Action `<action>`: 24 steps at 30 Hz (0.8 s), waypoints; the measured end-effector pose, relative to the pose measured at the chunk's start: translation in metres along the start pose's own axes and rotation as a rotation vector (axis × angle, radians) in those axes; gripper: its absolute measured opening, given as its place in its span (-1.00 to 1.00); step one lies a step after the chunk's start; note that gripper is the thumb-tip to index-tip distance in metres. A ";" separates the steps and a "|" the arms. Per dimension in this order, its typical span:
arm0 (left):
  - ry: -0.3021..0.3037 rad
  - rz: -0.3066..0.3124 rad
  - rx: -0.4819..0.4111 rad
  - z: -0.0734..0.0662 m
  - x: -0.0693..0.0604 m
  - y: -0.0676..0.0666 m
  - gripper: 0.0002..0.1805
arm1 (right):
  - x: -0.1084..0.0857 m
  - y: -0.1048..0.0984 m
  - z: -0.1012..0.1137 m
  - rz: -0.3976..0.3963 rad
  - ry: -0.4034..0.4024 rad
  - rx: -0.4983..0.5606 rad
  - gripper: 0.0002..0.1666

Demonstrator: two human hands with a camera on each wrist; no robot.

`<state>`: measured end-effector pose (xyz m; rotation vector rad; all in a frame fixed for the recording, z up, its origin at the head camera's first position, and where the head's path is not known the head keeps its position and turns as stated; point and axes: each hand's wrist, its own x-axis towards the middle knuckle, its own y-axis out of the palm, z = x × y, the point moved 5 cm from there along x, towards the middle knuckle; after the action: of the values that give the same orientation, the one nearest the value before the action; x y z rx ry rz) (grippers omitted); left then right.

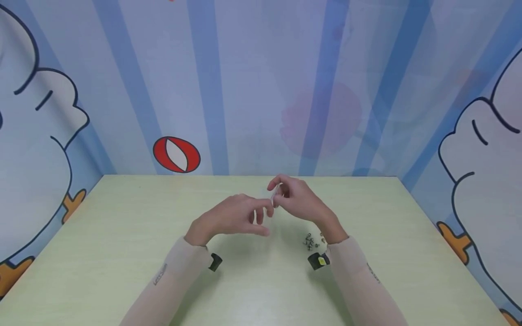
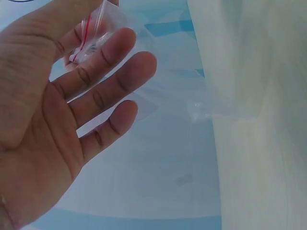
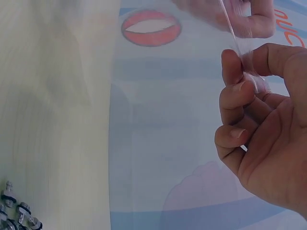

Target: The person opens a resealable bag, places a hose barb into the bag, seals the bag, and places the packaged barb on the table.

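Observation:
A small clear zip-lock bag [image 1: 274, 194] hangs between the two hands above the table; in the left wrist view a red line runs along the bag's top edge [image 2: 85, 36]. My right hand [image 1: 301, 199] pinches the bag between thumb and curled fingers. Close to its other side is my left hand [image 1: 234, 215]; its index fingertip appears to touch the plastic. Thumb and index stand apart there, and the other fingers [image 2: 115, 79] are loosely extended. The bag's lower part is see-through and hard to make out.
Several tiny shiny metal-looking pieces [image 1: 310, 241] with dark bands lie in a loose pile near the right wrist, partly behind it. The pale table [image 1: 134, 235] ends at a printed blue-striped backdrop [image 1: 253, 113]. Dark wrist cameras [image 1: 316, 261] stick out from both sleeves.

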<state>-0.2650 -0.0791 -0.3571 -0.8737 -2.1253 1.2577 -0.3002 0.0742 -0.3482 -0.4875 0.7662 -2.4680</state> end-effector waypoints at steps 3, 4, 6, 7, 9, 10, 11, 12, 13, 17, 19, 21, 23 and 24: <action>0.022 0.000 0.009 -0.001 0.000 0.000 -0.73 | 0.000 0.001 0.000 0.008 -0.008 0.011 -0.70; 0.033 0.000 0.008 -0.001 0.000 0.001 -0.74 | 0.000 0.001 0.001 0.011 -0.012 0.015 -0.69; 0.054 0.003 0.004 -0.001 0.000 0.001 -0.77 | 0.000 0.001 0.002 0.015 -0.018 0.021 -0.69; 0.064 0.005 -0.001 -0.002 -0.001 0.001 -0.78 | 0.000 0.000 0.002 0.018 -0.020 0.022 -0.69; 0.085 0.008 -0.014 -0.004 -0.001 0.001 -0.79 | 0.000 0.000 0.002 0.019 -0.019 0.025 -0.70; 0.097 0.010 -0.019 -0.005 -0.001 0.001 -0.80 | 0.000 -0.001 0.002 0.019 -0.016 0.026 -0.70; 0.106 0.012 -0.027 -0.006 -0.001 0.001 -0.80 | 0.000 -0.001 0.002 0.018 -0.014 0.028 -0.70; 0.116 0.013 -0.035 -0.008 -0.001 0.000 -0.81 | -0.001 -0.002 0.002 0.015 -0.011 0.028 -0.70; 0.122 0.017 -0.045 -0.009 -0.001 0.000 -0.81 | -0.001 -0.003 0.001 0.012 -0.008 0.029 -0.71; 0.129 0.036 -0.082 -0.012 -0.002 0.000 -0.82 | -0.001 -0.006 0.000 -0.001 0.006 0.031 -0.71; 0.133 0.044 -0.095 -0.013 -0.002 0.000 -0.82 | -0.002 -0.007 -0.002 -0.011 0.014 0.032 -0.71; 0.138 0.047 -0.100 -0.013 -0.002 0.000 -0.82 | -0.002 -0.009 -0.004 -0.021 0.019 0.033 -0.72; 0.141 0.047 -0.102 -0.013 -0.003 0.000 -0.81 | -0.003 -0.011 -0.005 -0.030 0.021 0.036 -0.73; 0.143 0.046 -0.105 -0.013 -0.003 0.000 -0.82 | -0.003 -0.012 -0.006 -0.033 0.021 0.039 -0.74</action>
<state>-0.2543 -0.0741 -0.3515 -1.0303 -2.0830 1.0799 -0.3050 0.0868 -0.3459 -0.4644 0.7223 -2.5171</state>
